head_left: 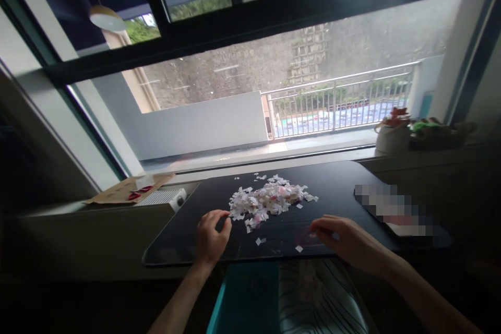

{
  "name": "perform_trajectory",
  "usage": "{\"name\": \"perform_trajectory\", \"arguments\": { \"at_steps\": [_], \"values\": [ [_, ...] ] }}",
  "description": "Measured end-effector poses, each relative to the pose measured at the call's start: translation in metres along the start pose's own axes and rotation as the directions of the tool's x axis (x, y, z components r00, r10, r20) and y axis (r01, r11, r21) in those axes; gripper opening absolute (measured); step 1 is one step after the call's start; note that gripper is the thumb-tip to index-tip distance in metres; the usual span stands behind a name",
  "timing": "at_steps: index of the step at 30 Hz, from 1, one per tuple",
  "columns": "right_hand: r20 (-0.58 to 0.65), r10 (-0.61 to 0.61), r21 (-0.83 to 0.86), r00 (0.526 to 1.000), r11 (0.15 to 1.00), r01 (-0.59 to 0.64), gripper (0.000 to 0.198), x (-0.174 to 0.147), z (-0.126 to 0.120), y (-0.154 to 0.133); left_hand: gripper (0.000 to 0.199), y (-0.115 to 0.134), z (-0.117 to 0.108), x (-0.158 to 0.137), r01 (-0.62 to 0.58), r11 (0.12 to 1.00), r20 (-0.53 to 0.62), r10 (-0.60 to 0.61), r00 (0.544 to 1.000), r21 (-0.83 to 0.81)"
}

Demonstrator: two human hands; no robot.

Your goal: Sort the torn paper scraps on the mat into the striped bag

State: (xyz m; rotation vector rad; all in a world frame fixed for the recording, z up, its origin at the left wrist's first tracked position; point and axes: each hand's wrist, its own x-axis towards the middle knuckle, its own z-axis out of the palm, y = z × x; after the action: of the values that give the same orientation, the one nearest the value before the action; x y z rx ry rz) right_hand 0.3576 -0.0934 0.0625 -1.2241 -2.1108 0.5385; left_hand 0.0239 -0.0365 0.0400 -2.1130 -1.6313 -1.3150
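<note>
A loose heap of small white paper pieces (270,198), some tinged pink, lies on the dark table (183,242). At the heap's left edge, my left hand (213,235) has its fingers bent, with a gap between thumb and forefinger and nothing visible in it. My right hand (340,237) is to the right of the heap, low over the table, fingers closed together. Beside its fingertips is a faint pink see-through shape (304,236) that I cannot identify. What the right fingers hold, if anything, is too small to tell. A single paper piece (299,249) lies near the front edge.
A blurred-out flat object (391,211) lies at the table's right end. Left of the table, a brown paper bag (117,190) with red items and a white heater-like unit (164,198) stand by the window. A white pot (392,138) is on the sill.
</note>
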Motion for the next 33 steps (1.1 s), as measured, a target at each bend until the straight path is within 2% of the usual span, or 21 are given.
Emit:
{"name": "perform_trajectory", "arguments": {
  "at_steps": [1,3,6,7,9,10,12,15,18,25,33],
  "values": [
    [-0.016,0.013,0.049,1.000,0.999,-0.012,0.021,0.002,0.002,0.004,0.018,0.016,0.000,-0.001,0.017,0.996,0.035,-0.014,0.999,-0.092],
    [-0.038,0.053,0.177,0.998,0.983,-0.045,0.021,0.008,0.008,0.011,0.021,0.054,0.002,-0.004,0.035,0.969,0.198,0.015,0.980,-0.245],
    [-0.024,0.127,0.378,0.992,0.919,-0.109,0.024,0.019,0.021,0.014,0.029,0.105,0.010,-0.011,0.099,0.928,0.421,0.066,0.905,-0.359],
    [-0.001,0.132,0.426,0.991,0.897,-0.119,0.025,0.021,0.024,0.013,0.031,0.116,0.014,-0.013,0.145,0.915,0.477,0.056,0.877,-0.375],
    [0.044,0.123,0.485,0.991,0.865,-0.129,0.026,0.024,0.027,0.012,0.021,0.125,0.019,-0.015,0.230,0.891,0.535,0.017,0.845,-0.392],
    [0.057,0.117,0.495,0.991,0.859,-0.130,0.028,0.025,0.027,0.013,0.017,0.124,0.021,-0.016,0.250,0.886,0.547,0.005,0.837,-0.391],
    [0.034,0.127,0.473,0.991,0.872,-0.128,0.033,0.025,0.025,0.019,0.016,0.115,0.021,-0.018,0.238,0.901,0.528,-0.013,0.849,-0.362],
    [-0.123,0.202,0.365,0.972,0.920,-0.145,0.035,0.023,0.021,0.036,0.016,0.096,0.015,-0.021,0.155,0.949,0.416,-0.028,0.909,-0.275],
    [-0.245,0.274,0.303,0.930,0.933,-0.196,0.030,0.022,0.021,0.050,0.016,0.082,0.010,-0.028,0.084,0.965,0.357,0.010,0.934,-0.247],
    [-0.281,0.266,0.281,0.922,0.942,-0.186,0.028,0.021,0.022,0.049,0.015,0.071,0.006,-0.041,0.012,0.967,0.362,0.085,0.928,-0.256],
    [-0.296,0.285,0.310,0.912,0.931,-0.191,0.028,0.021,0.022,0.049,0.017,0.068,0.002,-0.045,0.058,0.956,0.388,0.061,0.920,-0.287]
  ]
}}
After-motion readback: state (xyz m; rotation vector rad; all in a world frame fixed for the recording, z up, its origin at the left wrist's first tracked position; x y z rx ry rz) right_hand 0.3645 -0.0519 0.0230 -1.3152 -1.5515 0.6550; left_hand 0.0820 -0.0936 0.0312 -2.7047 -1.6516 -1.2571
